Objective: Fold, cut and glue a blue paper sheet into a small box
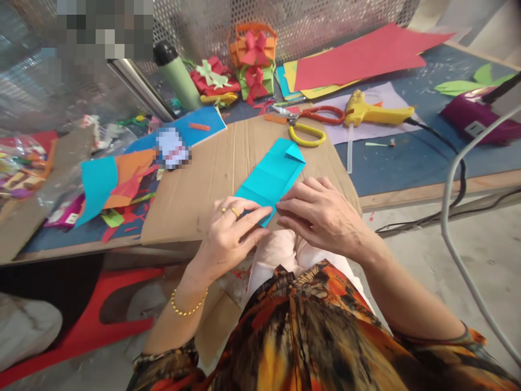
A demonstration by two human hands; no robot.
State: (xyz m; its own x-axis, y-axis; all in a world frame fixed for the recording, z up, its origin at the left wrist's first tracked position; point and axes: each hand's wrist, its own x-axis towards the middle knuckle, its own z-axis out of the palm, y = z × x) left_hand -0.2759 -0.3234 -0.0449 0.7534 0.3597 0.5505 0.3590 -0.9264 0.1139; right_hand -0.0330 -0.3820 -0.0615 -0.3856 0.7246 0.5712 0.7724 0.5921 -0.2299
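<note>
A turquoise sheet of paper (264, 179) with crease lines lies slantwise at the front of a cardboard sheet (195, 190). Its far right corner is folded over, and a folded strip runs along its right side. My left hand (232, 225), with rings on its fingers, has its thumb and fingers closed on the near end of the paper. Close beside it, my right hand (321, 212) pinches the paper's near right edge between thumb and fingertips. Just beyond the paper rest scissors (313, 127) with red and yellow handles.
A yellow glue gun (370, 111) with a black cord lies at the right on pale purple paper. Behind are stacked coloured sheets (358, 60), an orange paper basket (253, 49) and a green bottle (179, 76). Paper scraps (122, 214) cover the left side. A grey cable (451, 217) hangs at right.
</note>
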